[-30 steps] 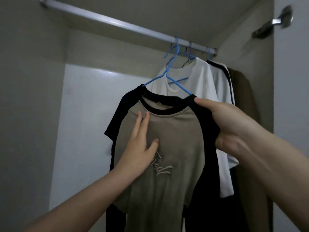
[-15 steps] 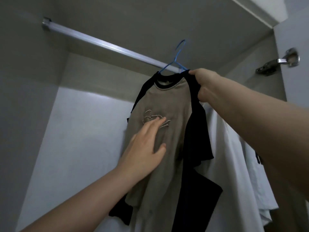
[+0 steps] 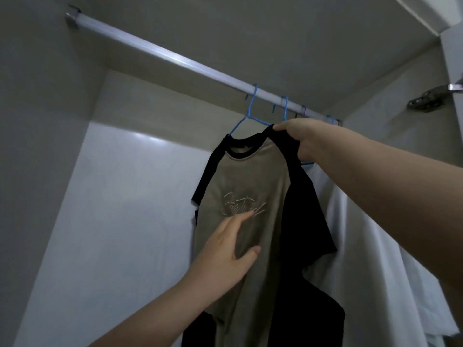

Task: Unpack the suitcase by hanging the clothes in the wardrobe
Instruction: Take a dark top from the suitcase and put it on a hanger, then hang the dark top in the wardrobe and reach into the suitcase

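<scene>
A khaki T-shirt (image 3: 253, 186) with black raglan sleeves, a black collar and a pale script logo on the chest hangs on a blue wire hanger (image 3: 246, 115), whose hook sits over the metal wardrobe rail (image 3: 160, 53) near its right end. The right hand (image 3: 304, 141) grips the shirt's black shoulder seam beside the collar, thumb and fingers curled round the fabric and the hanger arm under it. The left hand (image 3: 226, 256) lies flat against the front of the shirt just below the logo, fingers straight and together, thumb spread out to the side, holding nothing. Just to the right, a second blue hanger (image 3: 285, 106) hooks over the same rail, and behind the right forearm hangs a white garment (image 3: 370, 259), pressed close against the shirt's dark sleeve; what it is exactly cannot be told. More hooks crowd the rail's far right end, too small to make out. The rail runs diagonally from a bracket (image 3: 72, 17) on the left wall under the wardrobe's pale top panel (image 3: 250, 28). A metal door hinge (image 3: 431, 98) is fixed to the right side wall.
</scene>
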Demonstrator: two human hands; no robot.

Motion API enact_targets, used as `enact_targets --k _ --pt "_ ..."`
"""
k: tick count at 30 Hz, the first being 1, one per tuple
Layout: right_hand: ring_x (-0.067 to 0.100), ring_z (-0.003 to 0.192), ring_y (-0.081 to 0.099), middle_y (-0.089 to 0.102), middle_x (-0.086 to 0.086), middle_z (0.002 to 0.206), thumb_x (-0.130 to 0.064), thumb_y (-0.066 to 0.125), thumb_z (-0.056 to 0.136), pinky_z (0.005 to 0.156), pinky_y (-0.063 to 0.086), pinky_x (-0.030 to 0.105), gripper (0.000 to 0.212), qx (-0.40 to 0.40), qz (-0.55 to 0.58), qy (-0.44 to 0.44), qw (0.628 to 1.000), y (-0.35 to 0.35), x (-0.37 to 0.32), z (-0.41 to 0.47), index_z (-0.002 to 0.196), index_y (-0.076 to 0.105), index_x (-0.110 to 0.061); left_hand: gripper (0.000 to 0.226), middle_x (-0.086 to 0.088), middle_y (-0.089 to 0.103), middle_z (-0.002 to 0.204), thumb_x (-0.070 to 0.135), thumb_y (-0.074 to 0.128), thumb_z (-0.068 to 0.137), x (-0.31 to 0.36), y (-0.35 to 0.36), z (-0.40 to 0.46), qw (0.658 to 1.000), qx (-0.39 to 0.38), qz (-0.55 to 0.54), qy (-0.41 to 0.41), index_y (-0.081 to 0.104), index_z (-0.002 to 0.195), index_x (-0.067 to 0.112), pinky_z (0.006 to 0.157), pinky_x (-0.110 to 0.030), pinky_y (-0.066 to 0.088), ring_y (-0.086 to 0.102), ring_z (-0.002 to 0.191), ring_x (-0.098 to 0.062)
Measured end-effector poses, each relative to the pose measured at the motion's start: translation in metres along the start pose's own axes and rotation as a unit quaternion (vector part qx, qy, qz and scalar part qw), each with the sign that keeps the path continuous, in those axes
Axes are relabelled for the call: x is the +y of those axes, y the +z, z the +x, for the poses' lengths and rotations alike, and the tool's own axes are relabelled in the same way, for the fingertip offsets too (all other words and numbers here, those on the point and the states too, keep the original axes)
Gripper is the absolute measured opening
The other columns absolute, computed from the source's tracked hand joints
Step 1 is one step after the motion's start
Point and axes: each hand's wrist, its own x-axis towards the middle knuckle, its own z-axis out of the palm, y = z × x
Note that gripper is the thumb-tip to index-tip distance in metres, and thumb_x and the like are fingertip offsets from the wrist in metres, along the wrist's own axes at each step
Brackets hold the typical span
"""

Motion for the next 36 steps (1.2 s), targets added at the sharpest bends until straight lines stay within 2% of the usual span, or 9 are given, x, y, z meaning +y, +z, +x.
enact_targets --k 5,9,12,14,18,21,26,31,36 --pt "0.024 0.069 0.066 0.069 0.013 0.096 -0.013 0.072 0.086 0.047 0.054 0.028 0.033 0.006 0.012 -0.062 0.998 -0.006 0.005 -0.029 0.117 0.061 -0.005 0.055 0.025 0.044 0.137 0.046 0.061 0.09 0.005 0.016 -0.006 0.991 -0.034 -0.108 -0.066 0.036 0.139 0.048 0.083 0.0 0.039 0.045 0.117 0.014" --pt "0.032 0.085 0.07 0.071 0.016 0.101 -0.008 0.074 0.079 0.078 0.061 0.045 0.033 0.025 0.005 -0.125 0.992 -0.006 0.035 -0.063 0.111 0.065 -0.01 0.055 0.028 0.046 0.136 0.046 0.062 0.09 0.007 0.032 -0.03 0.977 -0.037 -0.182 -0.108 0.037 0.139 0.049 0.099 -0.016 0.043 0.049 0.117 0.008" --pt "0.021 0.082 0.072 0.074 0.005 0.093 -0.013 0.074 0.083 0.074 0.061 0.033 0.025 -0.001 -0.005 -0.144 0.99 -0.011 0.094 -0.103 0.107 0.067 -0.013 0.051 0.038 0.053 0.123 0.052 0.065 0.082 0.003 0.046 -0.067 0.955 -0.042 -0.25 -0.154 0.044 0.128 0.057 0.106 -0.029 0.044 0.054 0.118 0.003" --pt "0.013 0.083 0.072 0.074 -0.001 0.096 -0.016 0.074 0.085 0.068 0.059 0.021 0.03 -0.035 -0.025 -0.125 0.991 -0.018 0.142 -0.131 0.113 0.066 -0.015 0.049 0.037 0.056 0.12 0.055 0.065 0.075 0.0 0.054 -0.097 0.943 -0.051 -0.272 -0.183 0.047 0.12 0.063 0.105 -0.027 0.043 0.054 0.118 0.006" --pt "0.009 0.097 0.071 0.075 -0.001 0.107 -0.014 0.073 0.087 0.085 0.058 0.029 0.028 -0.069 -0.046 -0.118 0.989 -0.028 0.23 -0.177 0.114 0.067 -0.015 0.047 0.027 0.06 0.122 0.027 0.067 0.09 -0.003 0.071 -0.155 0.926 -0.05 -0.291 -0.235 0.049 0.122 0.055 0.091 -0.013 0.045 0.059 0.111 0.007" --pt "0.003 0.102 0.068 0.074 -0.009 0.106 -0.011 0.071 0.088 0.086 0.054 0.02 0.028 -0.055 -0.053 -0.126 0.989 -0.028 0.28 -0.219 0.115 0.065 -0.017 0.041 0.021 0.067 0.112 0.02 0.066 0.09 -0.006 0.087 -0.195 0.91 -0.038 -0.293 -0.289 0.053 0.119 0.046 0.096 -0.022 0.049 0.062 0.107 0.005" --pt "0.0 0.098 0.068 0.073 -0.016 0.1 -0.019 0.075 0.085 0.087 0.054 0.021 0.028 -0.01 -0.032 0.062 0.998 -0.029 0.371 -0.304 0.105 0.063 -0.035 0.028 0.012 0.072 0.109 0.04 0.069 0.078 0.001 0.115 -0.264 0.881 -0.03 -0.312 -0.356 0.064 0.104 0.048 0.1 -0.037 0.048 0.067 0.105 -0.008" --pt "0.004 0.052 0.061 0.068 -0.01 0.061 -0.015 0.071 0.088 0.051 0.045 0.016 0.005 0.005 -0.009 0.24 0.971 -0.046 0.434 -0.38 0.09 0.067 -0.016 0.017 0.003 0.075 0.098 0.018 0.066 0.09 0.007 0.146 -0.316 0.844 -0.054 -0.317 -0.43 0.072 0.089 0.034 0.097 -0.047 0.051 0.07 0.098 -0.015" --pt "0.021 0.086 0.071 0.076 0.005 0.086 -0.006 0.062 0.093 0.082 0.055 0.034 0.016 0.046 0.011 0.333 0.942 -0.072 0.482 -0.459 0.088 0.074 -0.016 0.025 0.004 0.072 0.083 -0.002 0.053 0.092 0.031 0.179 -0.354 0.818 -0.172 -0.313 -0.452 0.069 0.086 0.016 0.078 -0.033 0.054 0.068 0.081 -0.01"
